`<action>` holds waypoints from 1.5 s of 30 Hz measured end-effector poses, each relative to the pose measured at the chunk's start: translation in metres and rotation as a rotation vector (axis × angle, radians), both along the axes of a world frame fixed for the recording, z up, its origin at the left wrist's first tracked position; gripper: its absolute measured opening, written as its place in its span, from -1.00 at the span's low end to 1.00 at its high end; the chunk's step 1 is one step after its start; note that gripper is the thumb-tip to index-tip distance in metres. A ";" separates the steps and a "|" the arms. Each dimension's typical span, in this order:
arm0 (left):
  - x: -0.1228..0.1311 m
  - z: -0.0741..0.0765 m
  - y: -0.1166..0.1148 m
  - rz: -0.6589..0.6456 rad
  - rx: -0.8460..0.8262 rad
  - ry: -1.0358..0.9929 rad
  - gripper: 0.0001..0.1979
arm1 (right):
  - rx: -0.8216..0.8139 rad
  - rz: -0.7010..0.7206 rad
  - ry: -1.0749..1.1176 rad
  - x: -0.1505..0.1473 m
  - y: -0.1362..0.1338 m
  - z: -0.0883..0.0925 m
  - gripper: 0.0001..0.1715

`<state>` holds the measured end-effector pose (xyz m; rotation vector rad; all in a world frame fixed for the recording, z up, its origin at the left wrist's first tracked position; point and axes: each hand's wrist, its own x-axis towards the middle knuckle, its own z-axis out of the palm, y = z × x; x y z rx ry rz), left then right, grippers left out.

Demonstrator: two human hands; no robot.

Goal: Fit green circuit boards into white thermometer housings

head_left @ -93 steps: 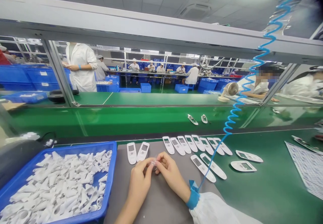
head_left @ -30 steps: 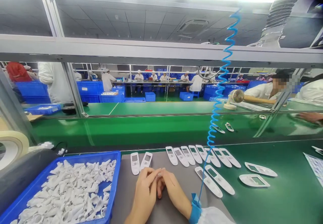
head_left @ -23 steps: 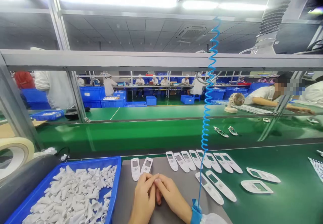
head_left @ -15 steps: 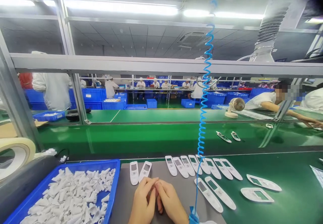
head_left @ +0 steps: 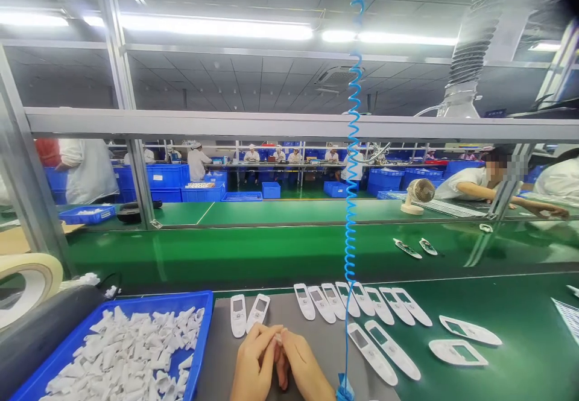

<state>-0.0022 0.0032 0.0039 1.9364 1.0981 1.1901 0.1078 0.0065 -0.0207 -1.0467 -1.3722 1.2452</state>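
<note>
My left hand (head_left: 259,359) and my right hand (head_left: 304,362) meet over the grey mat (head_left: 221,359), fingers bent and fingertips pressed together. Whatever they pinch is too small and too covered to make out. A blue band (head_left: 344,388) with a coiled blue cord (head_left: 350,208) is at my right wrist. Just beyond my left hand lie two white plastic housings with window cutouts, one upright in view (head_left: 237,316) and one slanted (head_left: 257,313). More such housings (head_left: 322,304) form a row farther right, with two longer-looking ones (head_left: 371,354) nearer me.
At left stands a blue tray (head_left: 205,322) heaped with small white plastic parts (head_left: 122,353), beside a roll of tape (head_left: 43,280). Two small boards in shells (head_left: 407,248) ride the green belt (head_left: 271,250). A fan (head_left: 418,196) and a co-worker's arm (head_left: 534,207) are beyond.
My hands stay pressed together, with only slight finger movement. The two shells on the belt have shifted a little to the right. My view has tilted slightly, and the co-worker's arm has drawn back somewhat.
</note>
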 end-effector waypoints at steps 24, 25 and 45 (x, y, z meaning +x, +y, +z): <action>0.000 -0.010 0.005 0.122 -0.146 -0.066 -0.74 | 0.068 0.079 -0.143 0.005 0.003 -0.004 -0.47; 0.000 -0.008 0.004 0.110 -0.128 -0.064 -0.74 | 0.062 0.079 -0.131 0.004 0.003 -0.004 -0.46; 0.000 -0.005 0.002 0.033 -0.107 -0.029 -0.71 | 0.024 0.090 -0.029 0.005 0.006 -0.007 -0.46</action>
